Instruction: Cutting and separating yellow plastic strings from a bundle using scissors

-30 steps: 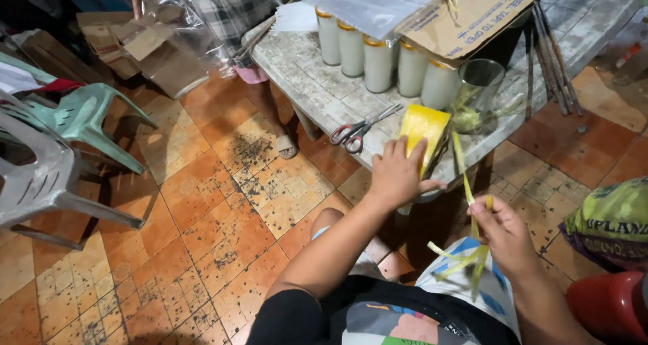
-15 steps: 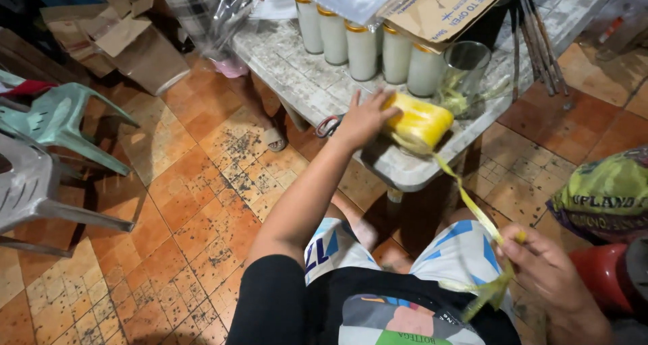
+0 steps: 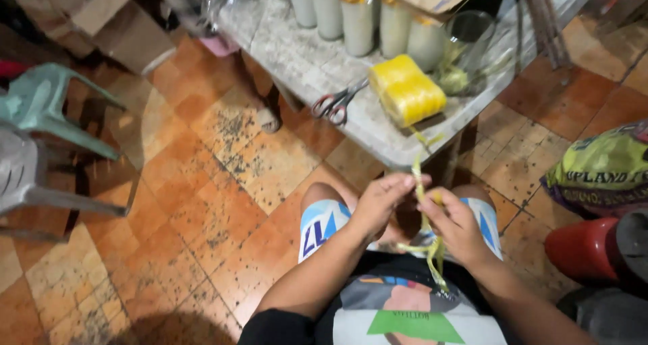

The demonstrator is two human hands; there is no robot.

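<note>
A yellow spool of plastic twine (image 3: 407,89) lies on the grey table (image 3: 297,48) near its front edge. A strand of yellow twine (image 3: 420,173) runs down from the spool to my lap. My left hand (image 3: 381,202) and my right hand (image 3: 455,225) are close together over my knees, both pinching that strand. Loose ends hang below my right hand. Scissors (image 3: 336,103) with dark handles lie on the table just left of the spool.
A row of pale cylinders (image 3: 358,18) and a clear glass cup (image 3: 466,45) stand behind the spool. Plastic chairs (image 3: 40,142) sit at the left, cardboard boxes (image 3: 108,21) at the top left. A green sack (image 3: 601,173) and a red object (image 3: 580,250) are at the right.
My left hand has left the spool on the table and come down to my lap. It now meets my right hand on the twine strand.
</note>
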